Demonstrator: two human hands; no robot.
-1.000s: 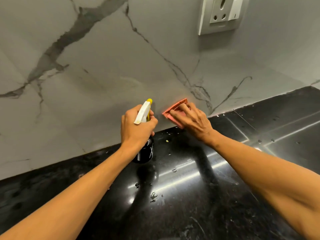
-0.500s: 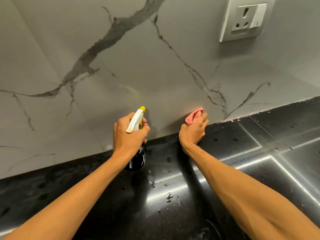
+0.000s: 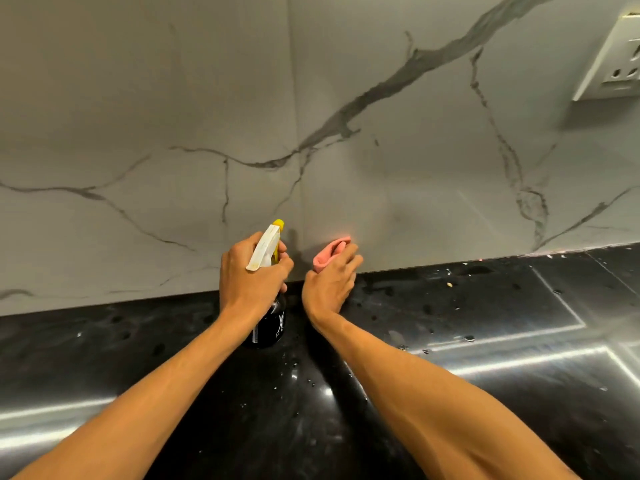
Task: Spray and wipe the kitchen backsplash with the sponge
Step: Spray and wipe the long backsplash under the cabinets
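Centre frame, the left hand [image 3: 251, 278] is clamped round the spray bottle [image 3: 268, 318] standing on the black counter [image 3: 485, 323]; just right, the right hand [image 3: 329, 282] pinches the pink sponge [image 3: 329, 252] against the marble backsplash [image 3: 381, 185] base.

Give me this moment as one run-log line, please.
left hand: holds spray bottle | right hand: presses pink sponge on backsplash

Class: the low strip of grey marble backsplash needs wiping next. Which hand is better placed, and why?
Right hand: it presses the pink sponge against the backsplash. The left hand grips the black spray bottle.
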